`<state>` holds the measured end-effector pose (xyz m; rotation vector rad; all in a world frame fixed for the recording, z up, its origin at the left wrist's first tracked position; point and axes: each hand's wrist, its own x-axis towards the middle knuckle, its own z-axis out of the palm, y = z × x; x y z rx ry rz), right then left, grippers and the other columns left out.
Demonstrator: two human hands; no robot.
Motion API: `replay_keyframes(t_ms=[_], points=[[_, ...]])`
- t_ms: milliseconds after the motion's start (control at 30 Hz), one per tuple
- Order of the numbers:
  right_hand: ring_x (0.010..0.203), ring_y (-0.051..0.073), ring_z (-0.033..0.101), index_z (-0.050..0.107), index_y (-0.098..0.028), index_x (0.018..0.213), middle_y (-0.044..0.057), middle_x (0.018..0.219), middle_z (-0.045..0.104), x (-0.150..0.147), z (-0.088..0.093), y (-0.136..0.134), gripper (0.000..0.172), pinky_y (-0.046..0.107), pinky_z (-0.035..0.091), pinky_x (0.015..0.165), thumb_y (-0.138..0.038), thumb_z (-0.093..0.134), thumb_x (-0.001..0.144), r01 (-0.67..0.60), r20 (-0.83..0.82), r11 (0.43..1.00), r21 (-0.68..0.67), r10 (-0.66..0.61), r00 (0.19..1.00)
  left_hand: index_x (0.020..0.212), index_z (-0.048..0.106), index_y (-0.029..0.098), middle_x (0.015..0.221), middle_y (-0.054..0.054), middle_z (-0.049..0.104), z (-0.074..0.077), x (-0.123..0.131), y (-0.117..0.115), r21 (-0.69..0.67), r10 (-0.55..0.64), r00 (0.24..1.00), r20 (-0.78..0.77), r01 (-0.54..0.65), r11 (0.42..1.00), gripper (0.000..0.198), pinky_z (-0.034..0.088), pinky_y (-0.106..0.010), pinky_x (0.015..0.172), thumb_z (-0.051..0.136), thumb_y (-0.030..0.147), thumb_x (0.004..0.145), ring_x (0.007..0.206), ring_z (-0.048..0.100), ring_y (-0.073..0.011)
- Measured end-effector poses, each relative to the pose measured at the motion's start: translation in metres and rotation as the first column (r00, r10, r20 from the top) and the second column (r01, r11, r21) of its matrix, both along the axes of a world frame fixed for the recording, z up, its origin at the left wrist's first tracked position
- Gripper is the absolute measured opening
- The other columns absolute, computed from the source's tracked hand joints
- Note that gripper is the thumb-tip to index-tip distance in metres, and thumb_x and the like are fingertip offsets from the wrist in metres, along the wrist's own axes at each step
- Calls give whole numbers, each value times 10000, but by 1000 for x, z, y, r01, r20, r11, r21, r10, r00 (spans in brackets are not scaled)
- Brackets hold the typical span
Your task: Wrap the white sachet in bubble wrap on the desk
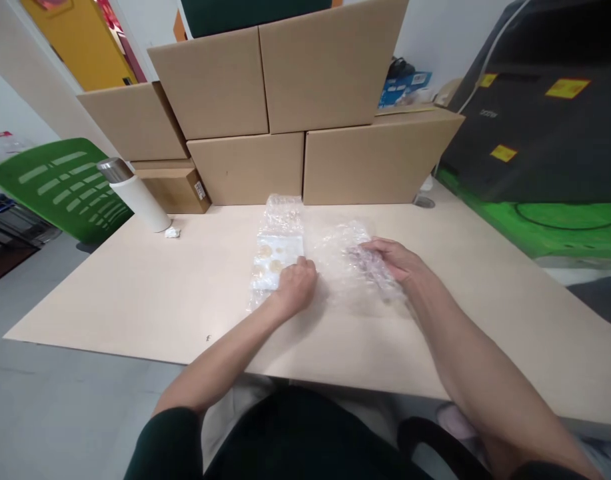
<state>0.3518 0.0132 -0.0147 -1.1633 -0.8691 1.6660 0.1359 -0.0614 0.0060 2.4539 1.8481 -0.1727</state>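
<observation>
A pale, flat rectangular item [276, 257] with yellowish round spots lies on a strip of clear bubble wrap [284, 213] at the middle of the table. My left hand [298, 283] is closed at the item's right edge; whatever its curled fingers grip is hidden. Another sheet of bubble wrap [368, 263] is to the right, bunched up with a purplish tint. My right hand [392, 257] pinches this bunched sheet near its upper right part. Thin clear plastic spreads over the table between the hands.
Stacked cardboard boxes [245, 168] line the back of the wooden table [135, 287]. A white bottle [141, 200] with a metal lid and a small white crumpled piece [172, 233] are at the left. A green chair [70, 187] stands beyond the left edge.
</observation>
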Motion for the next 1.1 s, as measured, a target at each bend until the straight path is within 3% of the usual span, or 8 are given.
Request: replay_keyframes(t_ms=[167,333,467,633,733,800,900,1100], points=[[654,163,595,538,-218,708,-4,706,610,9,4,9,265,289,506,596,-160,756,569,278,231,939,200,-321,918,1066,674,63,1104,-182,628,5,-13,-10,13,-91,995,41,90,996,412,493,-394,850,349,315,1033,1003,644,-288],[868,207,574,601,-226,852,46,993,643,-7,19,-8,180,365,489,805,-277,675,696,294,408,667,685,-685,604,1053,709,54,1106,-204,629,3,-14,-15,56,-135,990,30,134,989,413,438,-440,916,393,317,1012,1078,569,-328],[958,235,606,652,-234,890,56,951,681,-71,17,-31,241,348,466,855,-461,578,857,-351,606,700,622,-146,782,1081,713,84,1156,-213,622,10,-14,-19,22,-95,991,96,94,995,392,408,-467,968,446,356,988,1116,559,-339],[830,216,588,602,-237,841,34,828,641,-129,8,-41,451,355,437,828,-572,334,981,-552,740,722,417,84,668,1234,663,223,1328,-155,575,17,-59,-20,92,93,915,392,-140,986,409,375,-529,1025,598,430,887,1232,507,-368],[797,212,566,580,-237,828,32,825,619,-132,14,-43,503,355,425,803,-642,317,968,-528,760,767,365,82,644,1298,599,122,1294,-208,579,10,-100,-17,-34,367,534,762,-532,846,605,433,-472,982,697,447,798,1189,553,-343],[819,219,572,594,-238,827,39,853,631,-128,19,-44,527,358,427,809,-689,347,941,-500,725,798,337,118,678,1222,634,113,1130,-171,664,6,-118,-15,-343,432,165,887,-391,854,650,496,-396,865,720,552,750,1009,641,-286],[943,243,594,649,-239,875,58,986,672,-120,22,-45,543,371,442,864,-729,416,898,-420,584,854,307,180,792,1162,663,133,1032,-116,703,7,-115,-15,-397,394,-60,917,-208,894,676,502,-326,784,698,650,729,876,654,-220],[975,238,648,704,-244,1022,53,1026,717,-88,16,-44,437,348,497,855,-627,592,844,-282,120,930,234,260,958,1266,644,183,1327,-121,599,19,-43,-3,-3,26,299,954,-79,997,535,421,-388,1042,423,559,956,1225,545,-251]])
